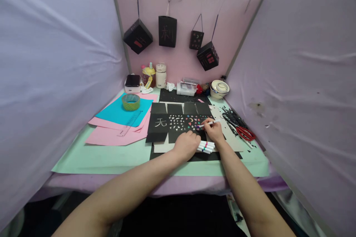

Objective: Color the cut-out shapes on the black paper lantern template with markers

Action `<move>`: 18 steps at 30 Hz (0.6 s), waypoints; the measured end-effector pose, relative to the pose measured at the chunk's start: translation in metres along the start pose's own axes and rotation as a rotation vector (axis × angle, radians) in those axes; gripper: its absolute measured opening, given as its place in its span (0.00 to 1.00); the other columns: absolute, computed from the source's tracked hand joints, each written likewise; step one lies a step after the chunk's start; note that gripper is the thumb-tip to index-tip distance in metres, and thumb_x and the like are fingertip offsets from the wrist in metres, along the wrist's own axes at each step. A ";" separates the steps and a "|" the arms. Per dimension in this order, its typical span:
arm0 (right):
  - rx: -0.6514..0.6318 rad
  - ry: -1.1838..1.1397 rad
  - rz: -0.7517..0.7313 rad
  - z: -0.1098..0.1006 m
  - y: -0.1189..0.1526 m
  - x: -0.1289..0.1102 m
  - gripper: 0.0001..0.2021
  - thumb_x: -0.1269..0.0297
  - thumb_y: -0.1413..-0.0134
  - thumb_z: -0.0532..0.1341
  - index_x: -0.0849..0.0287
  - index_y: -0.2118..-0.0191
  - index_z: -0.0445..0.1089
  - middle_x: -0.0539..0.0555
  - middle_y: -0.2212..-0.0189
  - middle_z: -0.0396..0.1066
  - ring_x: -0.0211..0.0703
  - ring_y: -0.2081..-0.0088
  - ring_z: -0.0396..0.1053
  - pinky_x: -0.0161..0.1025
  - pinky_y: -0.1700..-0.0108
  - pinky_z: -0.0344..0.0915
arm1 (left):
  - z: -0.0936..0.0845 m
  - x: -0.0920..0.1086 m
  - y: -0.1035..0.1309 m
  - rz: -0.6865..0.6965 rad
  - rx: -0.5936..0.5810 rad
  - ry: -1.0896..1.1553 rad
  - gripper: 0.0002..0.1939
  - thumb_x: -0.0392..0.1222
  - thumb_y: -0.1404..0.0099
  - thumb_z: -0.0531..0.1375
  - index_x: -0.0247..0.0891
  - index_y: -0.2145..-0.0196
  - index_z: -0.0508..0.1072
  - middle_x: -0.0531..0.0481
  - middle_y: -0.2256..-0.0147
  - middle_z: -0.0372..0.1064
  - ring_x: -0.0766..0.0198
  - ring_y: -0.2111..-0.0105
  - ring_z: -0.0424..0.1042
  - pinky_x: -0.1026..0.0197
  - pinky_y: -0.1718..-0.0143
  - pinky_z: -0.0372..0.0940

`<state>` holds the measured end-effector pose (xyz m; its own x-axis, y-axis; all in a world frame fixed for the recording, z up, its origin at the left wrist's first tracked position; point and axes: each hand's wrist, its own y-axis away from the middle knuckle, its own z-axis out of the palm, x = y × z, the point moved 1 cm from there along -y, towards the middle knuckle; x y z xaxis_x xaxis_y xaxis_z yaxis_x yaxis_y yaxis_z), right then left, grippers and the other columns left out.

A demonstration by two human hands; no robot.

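Note:
A white marker pen is gripped in my right hand, its tip down on the black card. Small cut-out shapes cover that card: pale triangles at the middle, then a moon, hearts and stars in several colours near the pen tip. A white character is on the card's left panel. Closed round a bundle of white markers with coloured bands, my left hand rests at the card's lower edge. White board and more black paper lie beneath the card.
Blue paper and pink sheets lie left, under a tape roll and a clear ruler. Red-handled scissors lie right among black scraps. Bottles, a clear box and bowls stand behind. Black boxes hang above.

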<state>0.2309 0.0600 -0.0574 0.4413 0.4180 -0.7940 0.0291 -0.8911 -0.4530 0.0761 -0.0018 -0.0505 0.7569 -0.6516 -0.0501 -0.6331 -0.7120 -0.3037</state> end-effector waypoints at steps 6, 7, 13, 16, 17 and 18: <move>-0.033 -0.026 0.004 0.001 0.000 -0.002 0.07 0.69 0.56 0.52 0.60 0.76 0.67 0.48 0.83 0.66 0.36 0.80 0.62 0.32 0.76 0.57 | -0.001 0.000 0.000 -0.002 -0.010 0.002 0.06 0.36 0.37 0.50 0.34 0.69 0.65 0.44 0.70 0.66 0.57 0.67 0.63 0.57 0.71 0.58; -0.033 -0.025 0.006 0.001 0.000 -0.002 0.07 0.69 0.56 0.52 0.60 0.76 0.67 0.48 0.83 0.66 0.36 0.80 0.62 0.32 0.77 0.57 | -0.001 0.000 0.000 -0.002 -0.012 0.005 0.06 0.36 0.37 0.50 0.34 0.69 0.65 0.44 0.70 0.66 0.57 0.67 0.63 0.57 0.71 0.58; -0.014 -0.008 0.002 0.001 0.000 -0.003 0.08 0.67 0.55 0.53 0.60 0.76 0.67 0.48 0.84 0.66 0.36 0.80 0.61 0.32 0.78 0.57 | -0.002 0.001 0.000 -0.009 -0.021 0.017 0.06 0.36 0.37 0.50 0.34 0.69 0.65 0.43 0.70 0.66 0.57 0.66 0.63 0.57 0.70 0.58; -0.017 -0.004 0.008 0.001 0.000 -0.002 0.08 0.67 0.54 0.53 0.60 0.76 0.67 0.48 0.84 0.66 0.36 0.81 0.62 0.32 0.78 0.57 | -0.002 0.001 0.000 -0.010 -0.030 0.018 0.06 0.35 0.37 0.50 0.34 0.69 0.66 0.43 0.69 0.66 0.56 0.66 0.63 0.57 0.70 0.58; -0.019 -0.004 0.011 0.001 0.000 -0.001 0.08 0.66 0.54 0.53 0.60 0.76 0.68 0.49 0.84 0.66 0.36 0.81 0.62 0.32 0.78 0.58 | -0.002 0.001 0.000 -0.010 -0.033 0.018 0.06 0.35 0.37 0.50 0.33 0.68 0.66 0.43 0.69 0.66 0.56 0.66 0.63 0.57 0.70 0.58; -0.022 -0.008 0.012 0.002 0.000 0.000 0.08 0.66 0.54 0.53 0.60 0.76 0.68 0.49 0.83 0.66 0.36 0.80 0.63 0.33 0.77 0.58 | -0.002 0.001 0.000 -0.009 -0.035 0.017 0.06 0.35 0.37 0.50 0.33 0.68 0.66 0.43 0.69 0.66 0.56 0.66 0.63 0.57 0.70 0.58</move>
<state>0.2294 0.0601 -0.0583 0.4341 0.4091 -0.8026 0.0438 -0.8995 -0.4347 0.0765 -0.0034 -0.0490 0.7600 -0.6492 -0.0308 -0.6315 -0.7265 -0.2708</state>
